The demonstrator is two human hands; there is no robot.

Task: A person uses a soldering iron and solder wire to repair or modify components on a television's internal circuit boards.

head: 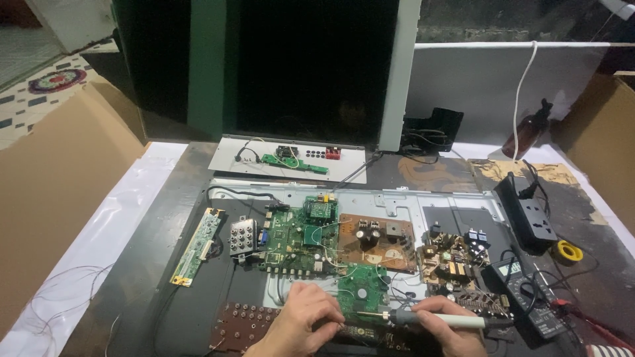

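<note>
We see the right hand [444,322] gripping a white-handled, black-collared soldering iron [433,319] over the small green board [360,291], left hand [299,318] curled closed beside it

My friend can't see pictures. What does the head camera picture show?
A right hand holds a soldering iron to a small green circuit board, with the left hand beside it. More boards lie on a metal panel, and a multimeter sits at right.

A brown spray bottle [527,134] stands at the upper right, with a black power strip [529,215] below it on the worktop [165,218]. A solder reel [568,251] lies right of the strip. A narrow green strip board [197,246] sits at left. Cardboard [59,192] fills the far left.
</note>
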